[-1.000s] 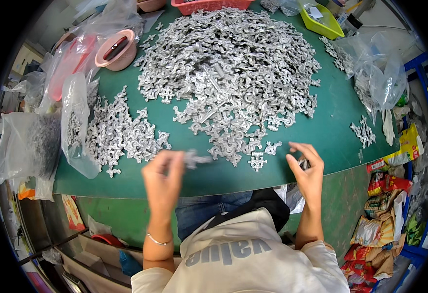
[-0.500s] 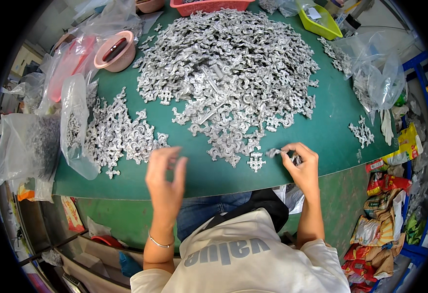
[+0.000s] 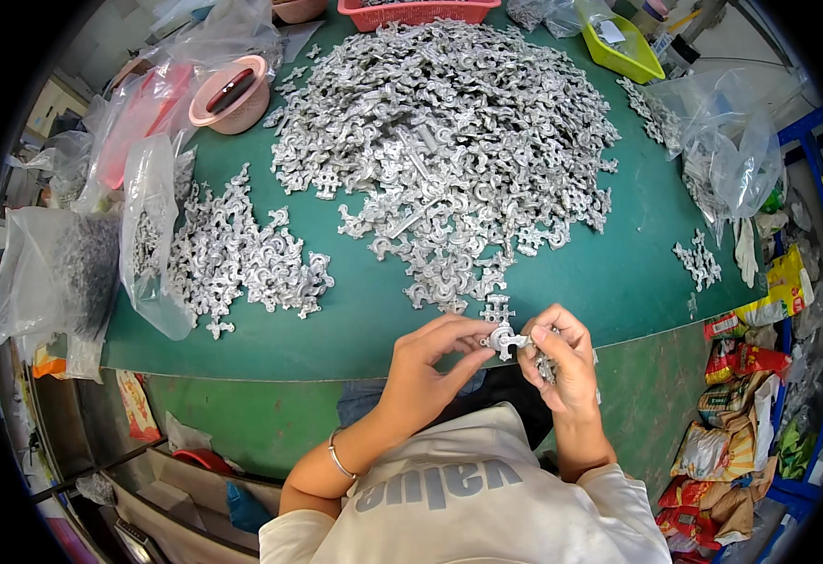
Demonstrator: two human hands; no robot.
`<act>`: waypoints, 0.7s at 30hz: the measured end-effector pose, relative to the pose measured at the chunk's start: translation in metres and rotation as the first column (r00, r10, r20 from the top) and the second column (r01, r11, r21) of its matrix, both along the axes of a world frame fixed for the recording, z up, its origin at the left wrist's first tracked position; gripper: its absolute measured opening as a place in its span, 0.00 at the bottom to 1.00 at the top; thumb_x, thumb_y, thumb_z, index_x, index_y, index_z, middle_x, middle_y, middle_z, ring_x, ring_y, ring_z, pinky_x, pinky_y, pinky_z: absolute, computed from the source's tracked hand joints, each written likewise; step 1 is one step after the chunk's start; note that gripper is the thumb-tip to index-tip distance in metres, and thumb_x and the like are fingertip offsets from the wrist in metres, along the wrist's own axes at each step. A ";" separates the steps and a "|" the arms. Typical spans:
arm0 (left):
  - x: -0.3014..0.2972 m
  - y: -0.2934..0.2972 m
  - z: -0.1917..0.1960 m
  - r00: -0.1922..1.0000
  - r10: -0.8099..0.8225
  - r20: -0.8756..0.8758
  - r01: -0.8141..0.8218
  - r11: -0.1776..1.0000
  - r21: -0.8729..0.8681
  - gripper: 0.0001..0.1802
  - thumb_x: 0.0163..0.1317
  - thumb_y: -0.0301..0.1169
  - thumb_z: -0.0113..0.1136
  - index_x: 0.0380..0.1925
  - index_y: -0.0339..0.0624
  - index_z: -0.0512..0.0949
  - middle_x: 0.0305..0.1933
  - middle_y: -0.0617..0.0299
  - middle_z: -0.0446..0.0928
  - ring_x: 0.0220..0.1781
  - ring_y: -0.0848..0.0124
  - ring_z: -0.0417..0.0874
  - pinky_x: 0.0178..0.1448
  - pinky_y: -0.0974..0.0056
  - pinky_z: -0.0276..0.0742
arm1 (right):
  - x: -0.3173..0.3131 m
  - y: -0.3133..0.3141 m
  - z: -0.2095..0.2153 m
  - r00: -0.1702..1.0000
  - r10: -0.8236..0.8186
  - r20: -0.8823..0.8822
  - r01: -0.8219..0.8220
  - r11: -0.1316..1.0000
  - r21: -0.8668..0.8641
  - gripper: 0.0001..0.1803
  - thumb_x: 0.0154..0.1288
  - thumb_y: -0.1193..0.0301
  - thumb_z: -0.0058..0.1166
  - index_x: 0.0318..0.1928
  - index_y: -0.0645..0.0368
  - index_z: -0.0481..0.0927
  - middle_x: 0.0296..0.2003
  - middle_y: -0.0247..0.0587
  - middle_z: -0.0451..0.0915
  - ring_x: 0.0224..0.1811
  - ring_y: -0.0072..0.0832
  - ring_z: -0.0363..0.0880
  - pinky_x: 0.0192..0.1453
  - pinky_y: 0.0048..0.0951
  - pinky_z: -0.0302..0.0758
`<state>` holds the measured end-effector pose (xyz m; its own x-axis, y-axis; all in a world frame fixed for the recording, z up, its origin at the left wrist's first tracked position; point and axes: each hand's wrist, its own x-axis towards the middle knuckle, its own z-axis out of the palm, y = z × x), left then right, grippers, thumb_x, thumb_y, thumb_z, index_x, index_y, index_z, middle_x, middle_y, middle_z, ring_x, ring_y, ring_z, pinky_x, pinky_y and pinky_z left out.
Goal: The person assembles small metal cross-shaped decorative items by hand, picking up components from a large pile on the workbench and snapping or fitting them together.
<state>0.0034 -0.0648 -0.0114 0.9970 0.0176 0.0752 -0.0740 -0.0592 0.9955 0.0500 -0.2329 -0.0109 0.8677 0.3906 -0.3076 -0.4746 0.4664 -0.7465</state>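
Near the table's front edge, my left hand pinches one end of a small silver metal casting. My right hand grips the other end of that casting, with more silver castings tucked under its fingers. Just beyond the fingertips a single casting lies on the green table. A large heap of the same castings spreads over the middle of the table, its near tip close to my hands. To the left lies a smaller pile of castings.
A pink bowl with a dark red object stands at the left. Plastic bags of castings line the left edge. A red basket and yellow-green basket are at the back. Loose castings and a clear bag lie right.
My left hand has come from beside the left pile to the right, meeting my right hand and taking hold of the casting. My right hand has moved slightly left and nearer to me.
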 end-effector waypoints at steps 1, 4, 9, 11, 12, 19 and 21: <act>0.000 0.000 0.001 1.000 0.004 -0.030 -0.006 0.997 -0.082 0.16 0.48 0.15 0.58 0.40 0.31 0.75 0.39 0.56 0.74 0.38 0.73 0.76 0.41 0.71 0.75 | -0.001 0.000 0.001 1.000 0.000 0.000 0.000 1.000 -0.001 0.04 0.59 0.77 0.50 0.29 0.63 0.70 0.17 0.38 0.72 0.12 0.18 0.66 0.12 0.16 0.56; 0.000 0.001 0.001 0.998 0.001 -0.061 -0.013 0.981 -0.193 0.13 0.50 0.14 0.56 0.39 0.29 0.75 0.38 0.54 0.74 0.37 0.72 0.77 0.42 0.71 0.75 | -0.003 0.000 0.004 0.999 0.024 0.030 -0.024 1.000 -0.001 0.03 0.58 0.77 0.50 0.30 0.63 0.70 0.18 0.39 0.73 0.13 0.19 0.66 0.12 0.16 0.57; 0.000 -0.001 0.004 0.994 0.002 -0.109 -0.035 0.954 -0.298 0.13 0.52 0.17 0.57 0.40 0.32 0.76 0.36 0.58 0.75 0.37 0.75 0.76 0.43 0.72 0.74 | -0.006 -0.003 0.005 0.994 0.032 0.107 -0.030 0.999 -0.014 0.03 0.57 0.79 0.49 0.33 0.65 0.71 0.20 0.41 0.74 0.14 0.19 0.69 0.13 0.15 0.58; 0.002 -0.001 0.006 0.995 -0.017 -0.100 -0.020 0.934 -0.356 0.12 0.52 0.14 0.54 0.39 0.26 0.74 0.38 0.54 0.74 0.38 0.72 0.77 0.43 0.71 0.75 | -0.008 -0.003 0.009 0.991 0.020 0.134 -0.014 0.999 -0.046 0.03 0.56 0.80 0.50 0.33 0.65 0.71 0.20 0.41 0.74 0.15 0.19 0.69 0.13 0.15 0.59; 0.002 -0.001 0.007 0.995 -0.014 -0.100 -0.023 0.934 -0.357 0.12 0.52 0.14 0.54 0.39 0.26 0.74 0.38 0.54 0.74 0.38 0.72 0.77 0.43 0.71 0.75 | -0.010 -0.003 0.010 0.987 0.007 0.163 0.006 0.997 -0.077 0.04 0.56 0.81 0.50 0.33 0.66 0.71 0.20 0.41 0.75 0.15 0.19 0.69 0.14 0.14 0.60; 0.005 -0.003 0.011 0.990 -0.094 -0.104 0.025 0.848 -0.529 0.12 0.55 0.16 0.54 0.40 0.27 0.74 0.38 0.56 0.72 0.38 0.74 0.75 0.41 0.71 0.73 | -0.015 -0.004 0.016 0.940 0.015 0.342 0.040 0.987 -0.153 0.05 0.53 0.81 0.52 0.32 0.67 0.71 0.23 0.43 0.75 0.19 0.18 0.70 0.19 0.15 0.64; 0.005 -0.003 0.012 0.991 -0.102 -0.091 0.036 0.838 -0.544 0.12 0.55 0.17 0.54 0.41 0.27 0.74 0.38 0.57 0.72 0.38 0.74 0.75 0.41 0.71 0.73 | -0.016 -0.005 0.018 0.926 0.019 0.376 0.036 0.990 -0.139 0.05 0.53 0.82 0.52 0.31 0.66 0.71 0.24 0.44 0.76 0.20 0.18 0.71 0.22 0.15 0.65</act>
